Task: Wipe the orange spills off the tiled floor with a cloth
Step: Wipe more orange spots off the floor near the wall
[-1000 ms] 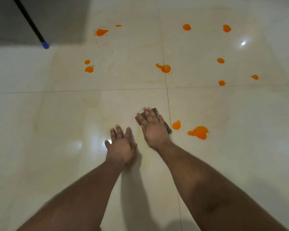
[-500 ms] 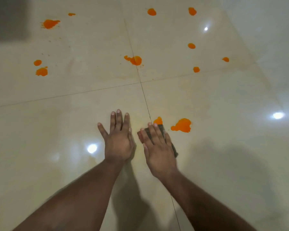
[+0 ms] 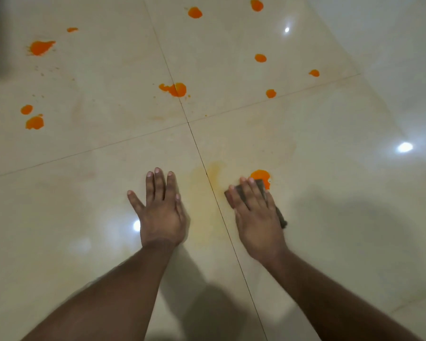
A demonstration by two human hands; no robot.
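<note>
Dark brown cloth (image 3: 261,190), folded flat on the glossy cream tiled floor (image 3: 330,168), pinned under my right hand (image 3: 257,217). Its far edge overlaps the nearest orange spill (image 3: 261,174). Just left of the cloth, a pale yellow-orange smear (image 3: 213,168) crosses the grout line. Beyond the cloth, well apart, lie scattered orange blobs; the largest (image 3: 175,89) straddles the same grout line.
</note>
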